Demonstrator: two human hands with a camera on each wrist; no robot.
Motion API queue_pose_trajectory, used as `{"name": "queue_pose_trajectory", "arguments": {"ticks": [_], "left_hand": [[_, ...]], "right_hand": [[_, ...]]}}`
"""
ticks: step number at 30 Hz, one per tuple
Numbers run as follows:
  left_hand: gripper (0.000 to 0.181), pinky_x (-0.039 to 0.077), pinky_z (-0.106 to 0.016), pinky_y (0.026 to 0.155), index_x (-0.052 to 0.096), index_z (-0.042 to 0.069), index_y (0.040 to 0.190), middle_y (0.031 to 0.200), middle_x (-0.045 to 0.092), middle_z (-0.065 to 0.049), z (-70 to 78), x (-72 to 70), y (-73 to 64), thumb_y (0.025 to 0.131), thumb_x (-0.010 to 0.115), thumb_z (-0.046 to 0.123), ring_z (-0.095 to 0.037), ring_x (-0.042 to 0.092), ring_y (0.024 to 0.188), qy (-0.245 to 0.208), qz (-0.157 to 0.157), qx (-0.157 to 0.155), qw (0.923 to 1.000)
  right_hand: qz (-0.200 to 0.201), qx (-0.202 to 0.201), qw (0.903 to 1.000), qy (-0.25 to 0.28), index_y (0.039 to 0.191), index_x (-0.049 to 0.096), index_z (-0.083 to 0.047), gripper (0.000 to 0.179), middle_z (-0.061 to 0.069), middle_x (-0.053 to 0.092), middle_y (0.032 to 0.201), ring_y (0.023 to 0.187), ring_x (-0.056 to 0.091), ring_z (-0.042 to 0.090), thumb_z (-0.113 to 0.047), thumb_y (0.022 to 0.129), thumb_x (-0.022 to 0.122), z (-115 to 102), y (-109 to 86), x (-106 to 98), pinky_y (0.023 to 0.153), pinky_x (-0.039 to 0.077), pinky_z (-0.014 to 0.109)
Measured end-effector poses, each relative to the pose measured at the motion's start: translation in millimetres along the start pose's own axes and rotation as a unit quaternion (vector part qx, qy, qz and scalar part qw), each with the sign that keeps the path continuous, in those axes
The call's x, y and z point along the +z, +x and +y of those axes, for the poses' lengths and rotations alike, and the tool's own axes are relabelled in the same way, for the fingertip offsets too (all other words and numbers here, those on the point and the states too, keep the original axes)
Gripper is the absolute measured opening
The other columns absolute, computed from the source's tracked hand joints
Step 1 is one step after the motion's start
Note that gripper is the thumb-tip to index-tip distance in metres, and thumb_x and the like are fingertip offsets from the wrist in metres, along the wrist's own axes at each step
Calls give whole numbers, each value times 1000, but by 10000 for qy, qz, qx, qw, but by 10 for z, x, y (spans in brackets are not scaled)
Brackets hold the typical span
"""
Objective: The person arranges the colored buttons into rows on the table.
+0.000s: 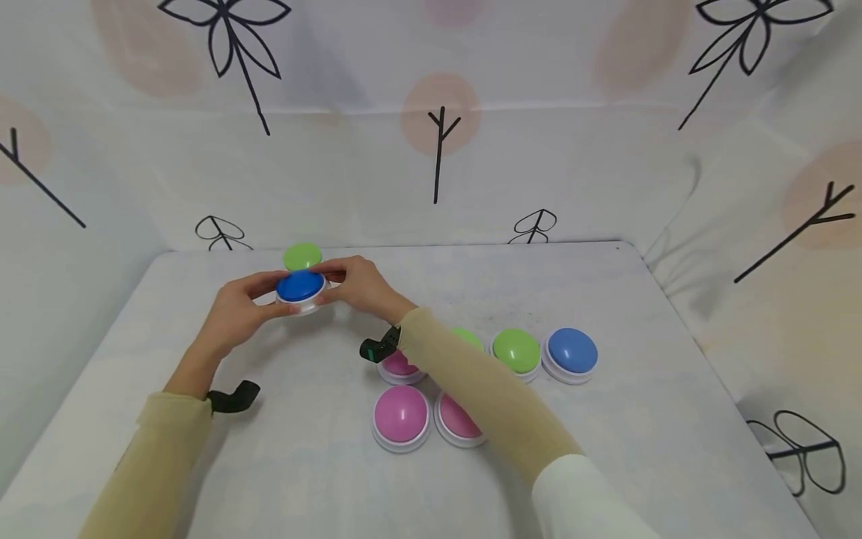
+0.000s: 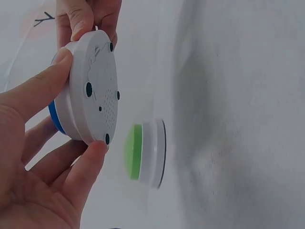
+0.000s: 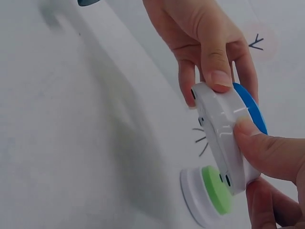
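Note:
Between both hands, a blue push button with a white base is held above the far left of the table, its dome facing up. My left hand grips its left side, thumb on the near rim. My right hand pinches the right side between thumb and fingers. In the left wrist view, the base's underside shows small dark feet and a patch of tiny holes. Just behind the held button stands a green push button on the table; the right wrist view shows the same green button below the hands.
Near the table's middle are several pink buttons, a green button and another blue button. My right sleeve partly covers some of them, including a second green button. A patterned cloth hangs behind the white table.

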State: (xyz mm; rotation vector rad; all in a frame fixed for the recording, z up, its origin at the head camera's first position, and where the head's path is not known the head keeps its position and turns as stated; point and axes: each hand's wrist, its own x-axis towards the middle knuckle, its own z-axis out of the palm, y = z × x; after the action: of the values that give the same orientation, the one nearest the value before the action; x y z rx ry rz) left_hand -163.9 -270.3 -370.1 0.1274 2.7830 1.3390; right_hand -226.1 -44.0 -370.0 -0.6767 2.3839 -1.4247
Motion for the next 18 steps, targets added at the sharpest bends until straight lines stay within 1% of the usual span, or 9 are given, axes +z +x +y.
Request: {"name": "queue_pose_trajectory", "arguments": {"ticks": [8,12,15,18], "left_hand": [[73,45,-56,101,51,6,144,143,53,-17,152,124,-18,86,79,40,-40,43,135,-96,-2,256,9996],[69,47,-54,100,54,9,143,143,54,-15,215,210,-17,86,79,39,-39,44,135,-120,3,365,9993],[68,49,-54,98,55,10,142,143,54,-15,260,281,-22,86,79,39,-39,45,134,-115,16,477,9988],[66,49,-53,96,56,11,142,143,54,-14,305,340,-30,86,79,37,-38,46,133,-208,-12,611,9979]], "right_hand": [[74,-118,9999,88,130,68,-18,49,-2,65,129,116,59,11,-21,83,83,51,-163,-165,95,48,20],[83,-107,9999,99,131,67,-20,49,-3,64,130,117,59,12,-22,84,82,91,-260,-244,96,48,22],[99,-72,9999,93,132,67,-21,50,-3,63,130,118,58,14,-23,84,82,111,-345,-303,97,48,23],[131,-55,9998,122,132,66,-20,50,-2,63,131,119,58,17,-23,85,81,120,-433,-355,99,48,26]]}}
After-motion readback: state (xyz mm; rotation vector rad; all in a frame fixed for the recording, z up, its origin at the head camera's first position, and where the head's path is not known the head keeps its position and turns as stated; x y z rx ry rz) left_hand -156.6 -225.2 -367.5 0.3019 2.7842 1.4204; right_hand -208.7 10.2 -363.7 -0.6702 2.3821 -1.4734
